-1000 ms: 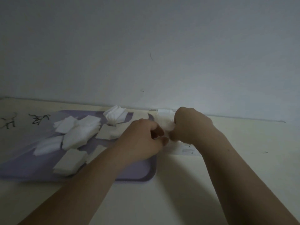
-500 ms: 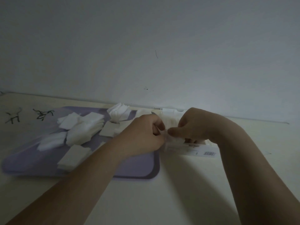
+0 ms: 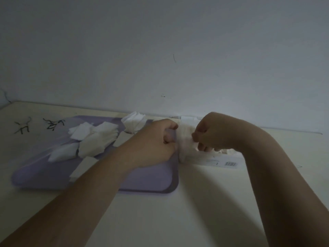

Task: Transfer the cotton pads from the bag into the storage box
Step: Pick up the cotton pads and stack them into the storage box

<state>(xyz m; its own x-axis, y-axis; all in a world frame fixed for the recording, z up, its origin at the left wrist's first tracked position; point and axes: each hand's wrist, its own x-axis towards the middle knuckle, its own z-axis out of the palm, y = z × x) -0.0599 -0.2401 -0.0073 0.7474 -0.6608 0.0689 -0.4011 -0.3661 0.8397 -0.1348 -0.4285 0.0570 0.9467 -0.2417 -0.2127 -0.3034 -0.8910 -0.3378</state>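
**Both hands on the pad bag, beside a tray of loose pads**

Dim light. A plain pale wall [image 3: 160, 41] fills the upper half of the view. Below it lies a cream desk [image 3: 204, 211], its far edge against the wall.

A shallow purple tray [image 3: 151, 182] with rounded corners lies flat on the left-centre of the desk. The left forearm crosses over its near right part.

The bag [image 3: 210, 158], clear plastic packed with white pads, lies on the desk just beside the tray's right edge. Its left end touches or overlaps that edge.

The left hand [image 3: 153, 143] has its fingers curled and grips the left end of the bag. Whether the fingertips reach inside cannot be told. The right hand [image 3: 215, 132] comes from above with curled fingers and pinches the bag's upper side, near the middle.

Loose cotton pads [image 3: 96, 139], white squares, lie scattered and overlapping on the far left part of the tray. A fanned stack of pads [image 3: 133, 122] sits at the tray's far edge, near the wall.

Black scribbles [image 3: 23, 126] mark the desk at far left, apart from the tray. A small barcode label [image 3: 230, 164] shows on the bag's near right corner.
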